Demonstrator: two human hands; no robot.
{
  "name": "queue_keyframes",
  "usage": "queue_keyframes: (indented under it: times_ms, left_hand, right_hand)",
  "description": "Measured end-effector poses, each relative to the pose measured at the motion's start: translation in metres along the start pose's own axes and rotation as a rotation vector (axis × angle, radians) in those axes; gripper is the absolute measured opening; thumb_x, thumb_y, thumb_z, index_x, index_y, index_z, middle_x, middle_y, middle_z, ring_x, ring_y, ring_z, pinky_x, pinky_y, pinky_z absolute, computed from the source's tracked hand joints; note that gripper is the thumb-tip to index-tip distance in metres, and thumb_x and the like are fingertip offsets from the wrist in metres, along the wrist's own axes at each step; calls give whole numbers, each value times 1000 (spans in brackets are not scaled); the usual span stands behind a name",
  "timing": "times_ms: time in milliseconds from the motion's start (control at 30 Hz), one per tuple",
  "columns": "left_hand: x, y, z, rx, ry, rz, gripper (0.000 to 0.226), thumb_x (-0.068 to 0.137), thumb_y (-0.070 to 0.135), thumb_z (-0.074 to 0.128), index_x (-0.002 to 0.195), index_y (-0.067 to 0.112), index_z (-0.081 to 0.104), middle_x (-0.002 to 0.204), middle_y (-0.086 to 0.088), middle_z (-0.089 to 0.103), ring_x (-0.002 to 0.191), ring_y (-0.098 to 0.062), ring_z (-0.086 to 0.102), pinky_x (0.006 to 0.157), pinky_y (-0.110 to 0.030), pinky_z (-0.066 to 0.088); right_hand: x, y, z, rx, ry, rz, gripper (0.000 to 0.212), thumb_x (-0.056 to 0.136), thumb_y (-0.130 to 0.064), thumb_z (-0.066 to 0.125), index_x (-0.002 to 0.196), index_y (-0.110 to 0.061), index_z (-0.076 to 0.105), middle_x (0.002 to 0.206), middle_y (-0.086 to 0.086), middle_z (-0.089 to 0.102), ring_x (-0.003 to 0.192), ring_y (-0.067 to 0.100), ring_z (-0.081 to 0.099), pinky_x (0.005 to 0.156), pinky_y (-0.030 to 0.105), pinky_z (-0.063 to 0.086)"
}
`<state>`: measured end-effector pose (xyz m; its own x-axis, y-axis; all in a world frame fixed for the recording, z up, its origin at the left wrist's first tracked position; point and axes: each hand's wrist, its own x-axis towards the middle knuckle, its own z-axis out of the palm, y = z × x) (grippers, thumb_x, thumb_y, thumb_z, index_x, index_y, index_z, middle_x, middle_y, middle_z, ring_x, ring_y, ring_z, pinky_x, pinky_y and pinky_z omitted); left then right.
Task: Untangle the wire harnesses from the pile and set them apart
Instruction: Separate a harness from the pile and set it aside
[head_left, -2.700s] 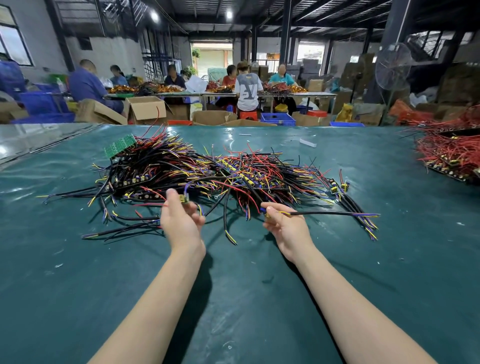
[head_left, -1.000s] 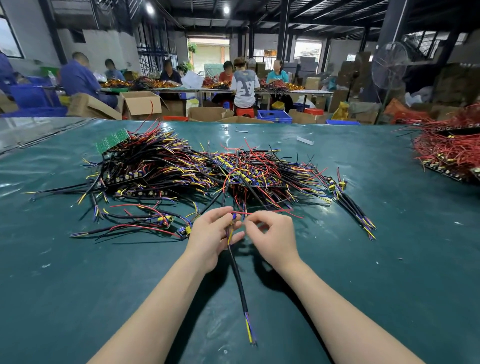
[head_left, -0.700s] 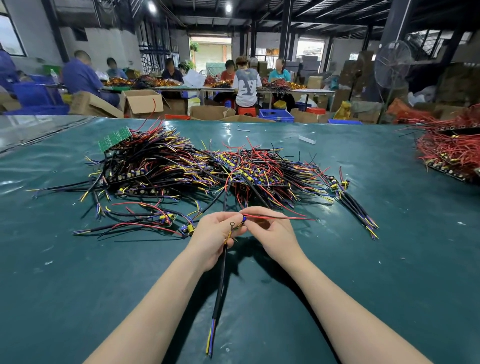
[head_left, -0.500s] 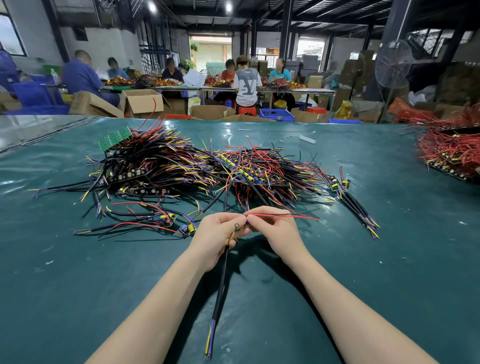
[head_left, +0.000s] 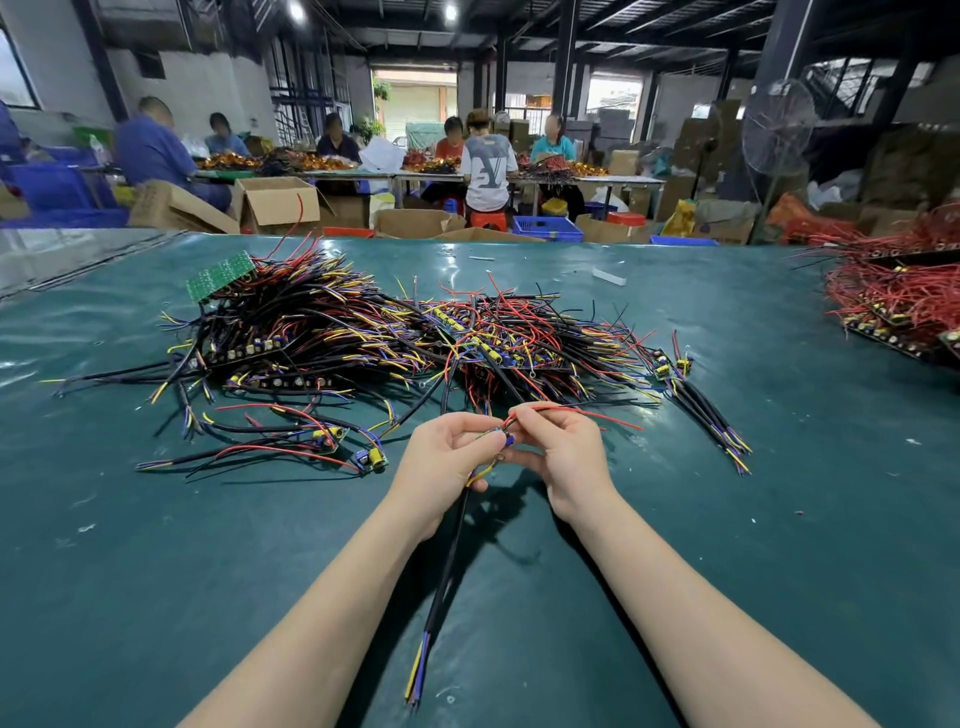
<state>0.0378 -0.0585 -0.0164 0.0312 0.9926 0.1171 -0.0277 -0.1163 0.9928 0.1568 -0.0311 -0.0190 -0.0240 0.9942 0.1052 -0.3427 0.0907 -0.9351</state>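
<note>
A big tangled pile of wire harnesses (head_left: 395, 332) in black, red, yellow and blue lies across the middle of the green table (head_left: 156, 597). Just in front of it my left hand (head_left: 447, 462) and my right hand (head_left: 566, 457) meet, both pinching one wire harness (head_left: 447, 561). Its black sheathed cable hangs down from my left hand toward me, ending in yellow and blue leads. Its thin red wire sticks out to the right from my right fingers. A few separated harnesses (head_left: 291, 447) with small boards lie to the left of my hands.
A small bundle of black harnesses (head_left: 701, 410) lies at the right of the pile. A green circuit board (head_left: 221, 273) leans on the pile's far left. A heap of red wires (head_left: 904, 301) fills the table's right edge. People work at tables behind, among cardboard boxes.
My hands came together in front of the pile around one harness. Its black cable swung from pointing right to hanging toward me, and the red wire now juts out to the right.
</note>
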Motion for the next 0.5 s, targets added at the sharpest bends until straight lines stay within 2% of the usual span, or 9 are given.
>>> queue_keyframes:
  times_ms: [167, 267, 367, 433, 500]
  left_hand:
    - [-1, -1, -1, -4, -43, -40, 10, 88, 5, 58, 86, 15, 59, 66, 10, 71, 63, 1, 66, 41, -11, 38]
    - [-3, -1, -5, -27, -71, -104, 13, 88, 2, 56, 83, 13, 58, 65, 6, 71, 60, -2, 66, 38, -12, 36]
    - [-1, 1, -7, -121, -12, -204, 19, 89, -3, 45, 79, 11, 52, 59, 0, 69, 46, -5, 60, 35, -12, 33]
    - [2, 2, -8, -224, 51, -265, 18, 88, -2, 38, 78, 10, 46, 55, -3, 67, 37, -5, 48, 33, -12, 29]
    - [4, 1, -8, -299, 74, -300, 15, 90, 3, 36, 78, 10, 43, 53, -5, 65, 35, -5, 42, 31, -13, 26]
  right_hand:
    - [8, -5, -14, 117, 215, 14, 24, 91, -3, 51, 68, -8, 56, 45, -5, 56, 39, -1, 50, 39, 15, 45]
    - [14, -17, -31, 258, 286, 25, 24, 94, -5, 46, 72, -11, 53, 41, -3, 57, 33, 0, 47, 35, 12, 42]
    - [11, -18, -29, 278, 198, 55, 25, 96, -7, 41, 76, -9, 56, 45, -2, 60, 38, 1, 53, 39, 14, 46]
    - [8, -16, -22, 330, 51, 105, 26, 96, -7, 38, 80, -5, 58, 53, 1, 65, 47, 7, 62, 45, 17, 51]
    - [3, -14, -13, 318, -127, 156, 26, 93, -1, 36, 84, -3, 60, 60, 3, 67, 55, 10, 65, 53, 20, 54]
